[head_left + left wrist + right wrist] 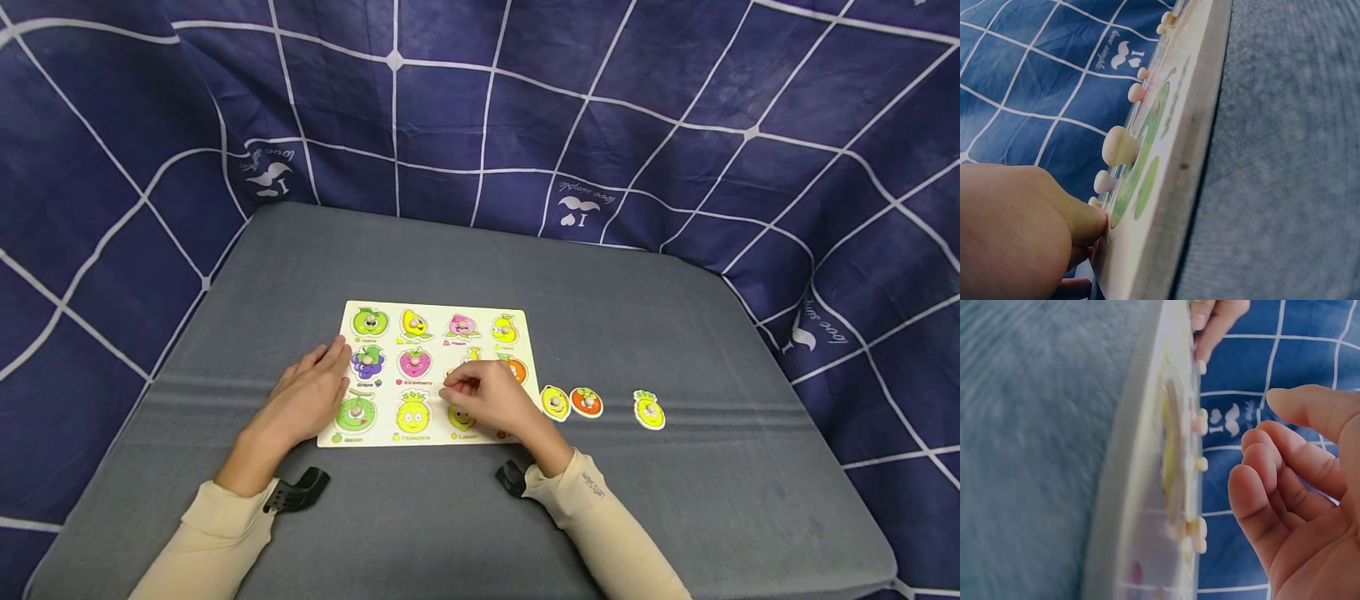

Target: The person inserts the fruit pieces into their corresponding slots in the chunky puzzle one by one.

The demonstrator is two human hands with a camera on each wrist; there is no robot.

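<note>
A pale fruit peg puzzle board (384, 392) lies flat on the grey table. Along its left edge my left hand (303, 396) rests with fingers extended, and in the left wrist view its thumb (1088, 222) touches the board near the knobbed melon piece (1120, 147). My right hand (491, 396) is above the board's right half, fingers bent loosely, with nothing between thumb and fingertips in the right wrist view. It partly hides the lemon picture (461, 418) and others nearby. The strawberry piece (415, 362) shows left of it.
Right of the board lie a loose lemon piece (555, 403) and a round red-orange fruit piece (587, 402), side by side. Farther right is a loose pineapple piece (649, 410). A dark blue checked cloth (465, 108) hangs behind and around the grey table (450, 258).
</note>
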